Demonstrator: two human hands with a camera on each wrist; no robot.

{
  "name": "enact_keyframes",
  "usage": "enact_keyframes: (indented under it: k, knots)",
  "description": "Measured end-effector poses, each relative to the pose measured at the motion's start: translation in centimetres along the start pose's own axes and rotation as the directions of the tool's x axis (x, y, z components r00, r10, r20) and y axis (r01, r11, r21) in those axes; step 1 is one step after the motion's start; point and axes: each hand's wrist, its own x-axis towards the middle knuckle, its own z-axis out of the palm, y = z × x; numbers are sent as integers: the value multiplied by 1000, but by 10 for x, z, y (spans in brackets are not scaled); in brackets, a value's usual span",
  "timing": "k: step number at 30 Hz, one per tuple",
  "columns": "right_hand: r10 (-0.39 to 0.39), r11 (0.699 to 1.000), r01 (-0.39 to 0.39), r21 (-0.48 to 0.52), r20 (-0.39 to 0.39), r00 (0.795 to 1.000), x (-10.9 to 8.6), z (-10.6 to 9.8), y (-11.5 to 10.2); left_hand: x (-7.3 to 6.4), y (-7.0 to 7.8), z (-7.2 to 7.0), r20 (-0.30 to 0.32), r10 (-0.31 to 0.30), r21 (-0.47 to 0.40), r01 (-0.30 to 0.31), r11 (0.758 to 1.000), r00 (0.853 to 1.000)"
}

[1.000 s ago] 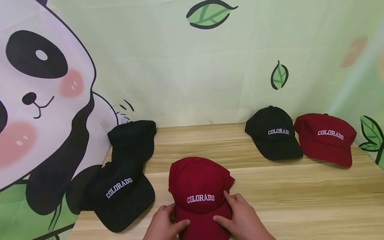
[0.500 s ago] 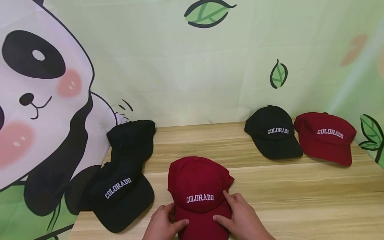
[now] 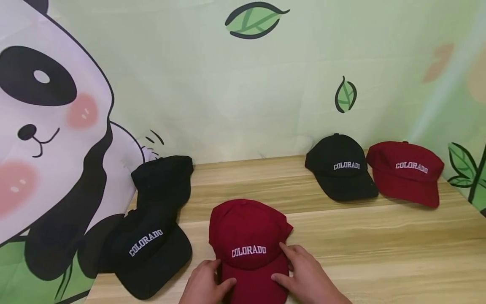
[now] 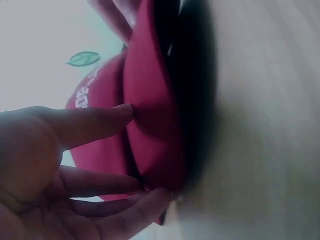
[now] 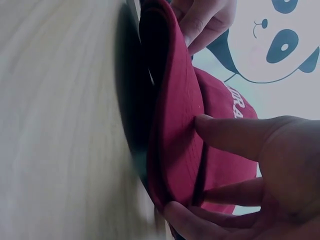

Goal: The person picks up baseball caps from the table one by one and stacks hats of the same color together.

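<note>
Left hand (image 3: 206,283) and right hand (image 3: 309,274) are gripping the near red cap (image 3: 248,230), one per side of its brim (image 3: 259,283). Both hands are only partly closed: thumb pads are pressing on the brim top, fingers are bending round to its side edges. Right index tip is also touching the lower side of the crown. Cap is sitting at the near middle of the table (image 3: 364,253), brim pointing toward the person, white COLORADO lettering facing up; wrist views are showing a dark underside below the brim. Just left of the left hand, the near black cap (image 3: 152,264) is lying angled, brim toward near right, same lettering. Behind it, the rear black cap (image 3: 164,177) is being partly covered in view; can't tell if the two are touching. Far right, another black cap (image 3: 338,162) and another red cap (image 3: 404,171) are lying side by side, lettering showing, brims facing the near side. Behind the table, a pale green backdrop (image 3: 228,109) is hanging, showing a printed panda (image 3: 76,145) on the left and green leaves (image 3: 253,22).
</note>
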Motion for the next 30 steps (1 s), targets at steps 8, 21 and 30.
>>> enact_keyframes:
  k: [8, 21, 30]
  knots:
    - [-47, 999, 46, 18, 17, 999, -4, -15, 4, -3, 25, -7, -1, -1, 50, 1, 999, 1000]
    - [81, 992, -77, 101, -41, 996, -12, -47, 6, 2, 75, -6, 22, 119, 12, -119, 993, 993]
    - [121, 988, -107, 109, -135, 984, -17, -74, 23, 17, 107, 8, 27, 219, 68, -221, 973, 975]
